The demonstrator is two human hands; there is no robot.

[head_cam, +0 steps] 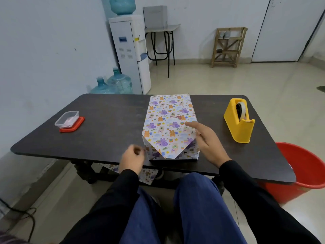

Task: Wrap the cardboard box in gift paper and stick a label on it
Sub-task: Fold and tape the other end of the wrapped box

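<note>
**Box end-on to person, near flap closest to left hand**

Box (168, 120), already covered in gift paper, sits mid-table (105, 120). Its long axis runs straight away from the person and its near end is at the table's front edge. On the near end face a triangular flap (169, 149) is folded down from the top, tip pointing at the person and reaching almost to the bottom edge. Tape on it: too small to tell. The far end can't be judged from this angle.

Right hand (205, 136) lies on the top along the box's right edge, fingers straight and pointing left and away. It grips nothing and looks to be steadying the box. Left hand (132, 158) is just beside the near-left corner; whether it touches the paper is unclear. Its fingers are curled in toward the thumb. It may pinch a scrap of tape, but that is too blurred to call.

Likely step: fixing the near flap. The flap tip lies just right of the left hand and below the right wrist, so the left hand is nearer and would move right across the end face. The flap could spring up if nothing holds it down.

Dispenser (239, 120) stands well right of the box, on the right hand's side. Container (67, 119), on its red lid, sits well left on the left hand's side. It probably holds labels, though the contents are unclear. No label shows on the box yet.
</note>
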